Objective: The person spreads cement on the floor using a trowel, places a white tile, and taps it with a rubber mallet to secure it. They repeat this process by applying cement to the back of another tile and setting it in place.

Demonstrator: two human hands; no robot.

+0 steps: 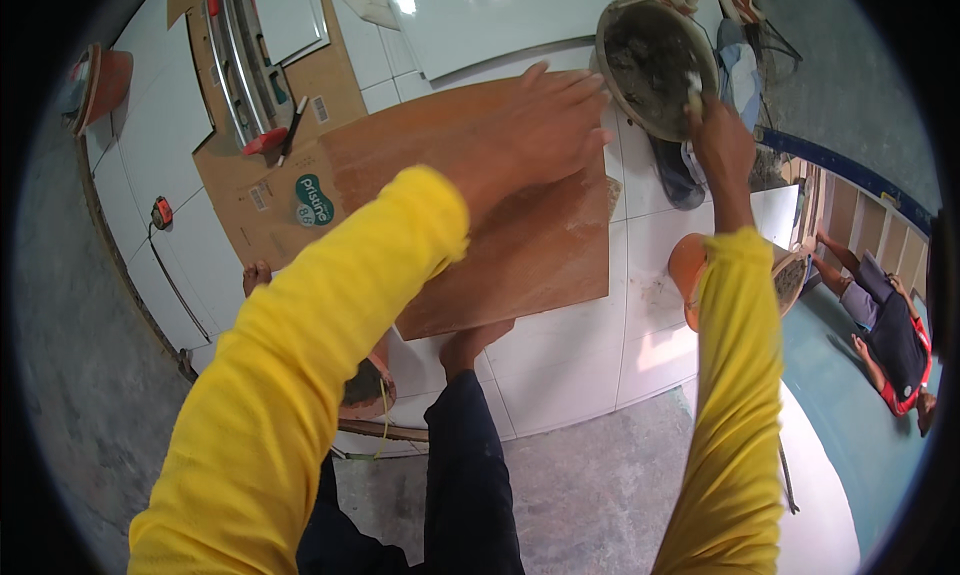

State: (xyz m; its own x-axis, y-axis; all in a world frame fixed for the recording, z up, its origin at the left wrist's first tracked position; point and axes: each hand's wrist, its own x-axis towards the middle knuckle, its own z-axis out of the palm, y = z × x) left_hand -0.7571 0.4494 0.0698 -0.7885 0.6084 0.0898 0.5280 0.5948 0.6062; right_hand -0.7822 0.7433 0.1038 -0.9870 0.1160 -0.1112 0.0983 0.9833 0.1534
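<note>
My left hand hovers over or rests on the upper right part of a reddish-brown square board, its fingers apart and slightly bent; contact is unclear. The board lies partly over brown cardboard. My right hand is closed on a pale-handled tool at the rim of a bucket of dark grey, wet-looking material. The tool's working end is hard to make out.
A silver cutter, white tiles, a tape measure, buckets at right, left and below, and a glossy white panel surround me. My bare foot is below the board. Another person is at far right.
</note>
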